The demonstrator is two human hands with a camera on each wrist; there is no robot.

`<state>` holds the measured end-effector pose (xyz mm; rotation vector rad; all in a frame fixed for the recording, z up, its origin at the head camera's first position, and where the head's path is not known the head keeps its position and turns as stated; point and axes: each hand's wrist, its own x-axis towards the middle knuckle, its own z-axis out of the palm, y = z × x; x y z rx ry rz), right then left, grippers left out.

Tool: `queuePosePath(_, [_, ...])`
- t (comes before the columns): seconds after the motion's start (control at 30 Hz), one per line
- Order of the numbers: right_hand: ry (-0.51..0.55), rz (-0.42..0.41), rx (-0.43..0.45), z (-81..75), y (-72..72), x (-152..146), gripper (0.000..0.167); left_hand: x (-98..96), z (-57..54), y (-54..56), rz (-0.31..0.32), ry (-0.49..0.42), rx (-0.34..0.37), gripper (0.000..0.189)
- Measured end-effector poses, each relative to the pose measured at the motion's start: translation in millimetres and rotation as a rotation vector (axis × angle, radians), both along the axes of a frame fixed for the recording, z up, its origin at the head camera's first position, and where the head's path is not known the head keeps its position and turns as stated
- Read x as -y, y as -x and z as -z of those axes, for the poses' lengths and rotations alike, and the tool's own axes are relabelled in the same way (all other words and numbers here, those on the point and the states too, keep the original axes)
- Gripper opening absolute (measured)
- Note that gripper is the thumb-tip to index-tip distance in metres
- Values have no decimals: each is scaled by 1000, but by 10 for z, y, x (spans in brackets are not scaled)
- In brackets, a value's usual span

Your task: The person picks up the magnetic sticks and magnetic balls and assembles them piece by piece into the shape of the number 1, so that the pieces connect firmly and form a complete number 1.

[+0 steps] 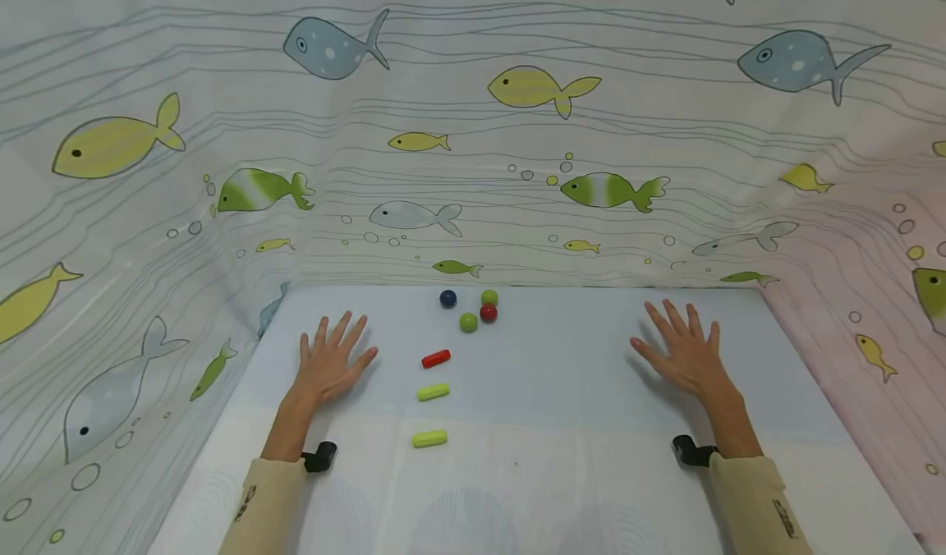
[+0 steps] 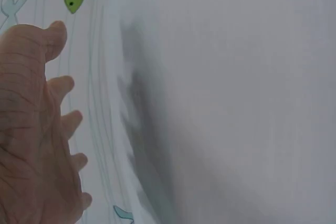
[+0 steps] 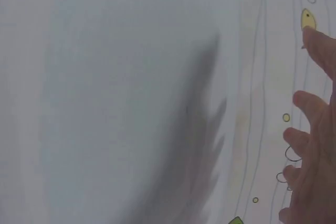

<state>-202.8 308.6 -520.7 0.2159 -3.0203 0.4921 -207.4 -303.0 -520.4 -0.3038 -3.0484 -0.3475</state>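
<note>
My left hand [image 1: 328, 366] is held over the left side of the white table, fingers spread and nothing in its grasp. The right hand [image 1: 687, 356] is spread in the same way over the right side, also holding nothing. Nearest to the left hand lie a red stick-shaped piece [image 1: 436, 359] and two yellow-green ones, an upper piece [image 1: 433, 392] and a lower piece [image 1: 430, 438]. Behind them sit a dark blue ball [image 1: 447, 299], a red ball [image 1: 489, 313] and two green balls, one at the back [image 1: 489, 297] and one in front [image 1: 469, 322].
A light tabletop [image 1: 562, 374] spreads between the hands. A curtain [image 1: 473, 169] printed with fish hangs behind the table and along both sides. Each wrist wears a small black camera, the left camera [image 1: 321, 456] and the right camera [image 1: 692, 451].
</note>
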Motion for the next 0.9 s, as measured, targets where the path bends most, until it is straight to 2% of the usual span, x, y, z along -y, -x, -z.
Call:
queuePosePath(0.27, [62, -22, -33, -14, 72, 120, 81, -56, 10, 5, 14, -25, -8, 73])
queuePosePath(0.43, [121, -34, -24, -40, 128, 241, 83, -90, 2, -13, 23, -44, -19, 72])
queuePosePath(0.73, [257, -87, 40, -82, 230, 474, 85, -213, -18, -55, 57, -135, 10, 69])
queuePosePath(0.9, [287, -82, 81, -65, 274, 569, 85, -314, 2, -27, 119, -214, 22, 66])
